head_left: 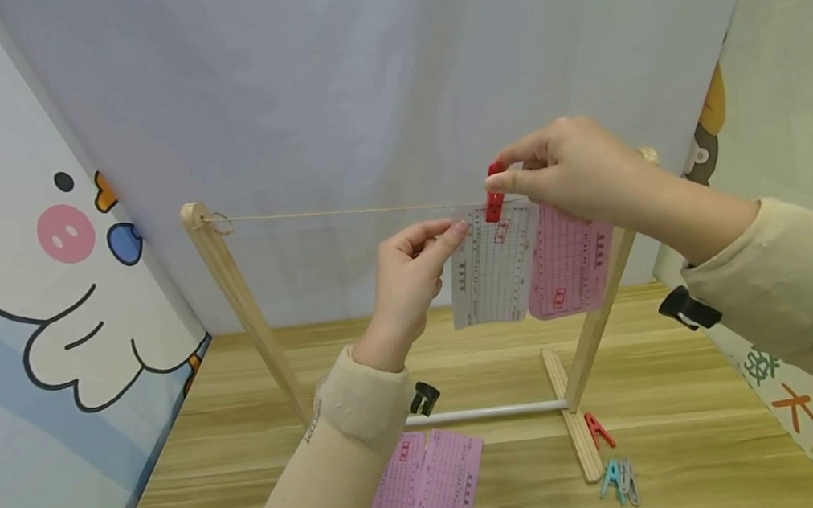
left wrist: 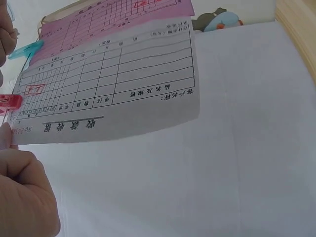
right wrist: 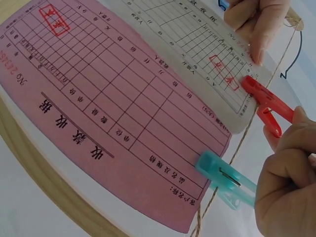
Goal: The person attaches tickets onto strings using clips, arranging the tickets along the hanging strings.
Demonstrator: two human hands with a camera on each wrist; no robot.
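My right hand (head_left: 573,171) pinches a red clothespin (head_left: 494,194) whose jaws sit over the top edge of a white receipt sheet (head_left: 491,271) at the string (head_left: 345,212). Between thumb and fingers, my left hand (head_left: 412,282) holds the same sheet's upper left corner. Beside the white sheet, partly overlapped by it, hangs a pink receipt sheet (head_left: 570,264). In the right wrist view a teal clothespin (right wrist: 224,175) grips the pink sheet at the string; the head view hides it behind the right hand.
The string runs between two wooden posts (head_left: 247,308) joined low down by a white rod (head_left: 493,413). Pink sheets (head_left: 441,485) lie on the wooden table (head_left: 684,439), partly behind the left forearm. Right of the stand's foot lie a red clothespin (head_left: 599,431), a blue one (head_left: 612,480) and a grey one (head_left: 628,483).
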